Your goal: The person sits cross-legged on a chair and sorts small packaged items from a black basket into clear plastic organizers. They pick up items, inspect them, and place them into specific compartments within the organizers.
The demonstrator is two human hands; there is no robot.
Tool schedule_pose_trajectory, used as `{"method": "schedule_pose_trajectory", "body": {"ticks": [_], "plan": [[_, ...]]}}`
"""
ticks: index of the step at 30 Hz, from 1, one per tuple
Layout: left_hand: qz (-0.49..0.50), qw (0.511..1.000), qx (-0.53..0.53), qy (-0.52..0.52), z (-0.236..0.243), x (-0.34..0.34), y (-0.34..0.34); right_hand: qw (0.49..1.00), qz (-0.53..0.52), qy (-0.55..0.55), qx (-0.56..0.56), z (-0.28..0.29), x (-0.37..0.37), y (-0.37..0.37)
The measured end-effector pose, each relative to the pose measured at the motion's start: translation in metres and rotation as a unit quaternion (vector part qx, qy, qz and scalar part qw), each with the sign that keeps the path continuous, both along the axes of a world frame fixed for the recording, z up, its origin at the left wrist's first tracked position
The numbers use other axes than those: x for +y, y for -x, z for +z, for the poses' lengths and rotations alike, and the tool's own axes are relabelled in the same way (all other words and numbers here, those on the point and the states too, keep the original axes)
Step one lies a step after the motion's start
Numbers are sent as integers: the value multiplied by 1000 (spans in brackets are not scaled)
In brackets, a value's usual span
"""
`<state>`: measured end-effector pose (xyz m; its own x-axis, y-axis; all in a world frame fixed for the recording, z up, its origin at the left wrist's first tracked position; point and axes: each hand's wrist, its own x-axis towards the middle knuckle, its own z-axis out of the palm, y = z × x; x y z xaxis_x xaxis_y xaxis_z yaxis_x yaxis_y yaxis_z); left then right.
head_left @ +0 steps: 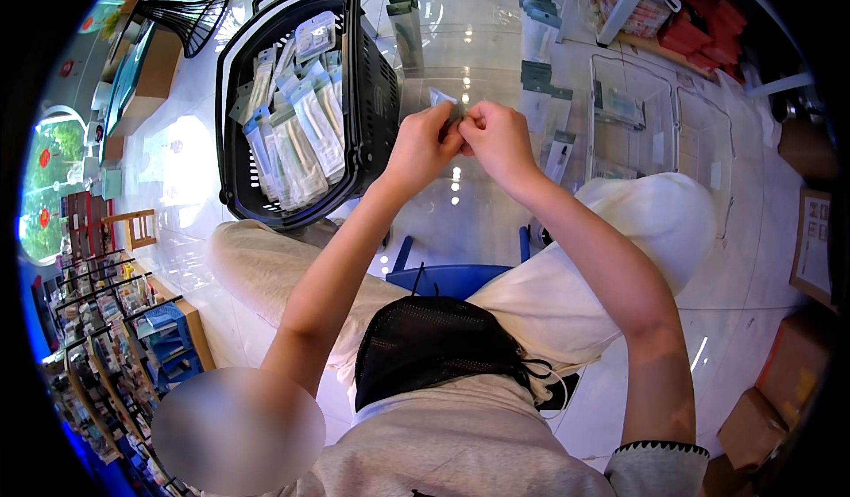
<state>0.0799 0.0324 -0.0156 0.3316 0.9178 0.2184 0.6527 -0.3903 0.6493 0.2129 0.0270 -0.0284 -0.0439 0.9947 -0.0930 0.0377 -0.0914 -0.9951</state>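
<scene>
My left hand (425,146) and my right hand (500,146) meet in front of me, thumbs and fingers pinched close together. A small pale, shiny piece (443,97) sticks out beyond the left fingers; its kind is hidden by the hands. Just left of them stands a black shopping basket (356,81), filled with several slim clear packets (305,116) that have grey-green tops. Beyond and to the right of my hands, more such packets hang in short rows, one row (534,90) near the right hand and another packet group (405,32) further off.
A clear plastic bin (633,143) sits to the right, with a dark-topped packet inside. Part of a blue stool (443,277) shows between my legs. Cardboard boxes (753,426) lie at the lower right. A black wire stand (190,21) is at the far left, above stocked shelves (106,346).
</scene>
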Motion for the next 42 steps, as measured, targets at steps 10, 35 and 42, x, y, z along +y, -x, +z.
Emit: {"method": "schedule_pose_trajectory", "body": {"ticks": [10, 35, 42], "plan": [[67, 996, 20, -54, -10, -3, -13, 993, -35, -61, -93, -7, 4, -2], [118, 988, 100, 5, -19, -6, -33, 922, 22, -99, -373, -8, 14, -18], [104, 994, -18, -32, -30, -1, -41, 925, 46, -133, -354, -6, 19, -28]]}}
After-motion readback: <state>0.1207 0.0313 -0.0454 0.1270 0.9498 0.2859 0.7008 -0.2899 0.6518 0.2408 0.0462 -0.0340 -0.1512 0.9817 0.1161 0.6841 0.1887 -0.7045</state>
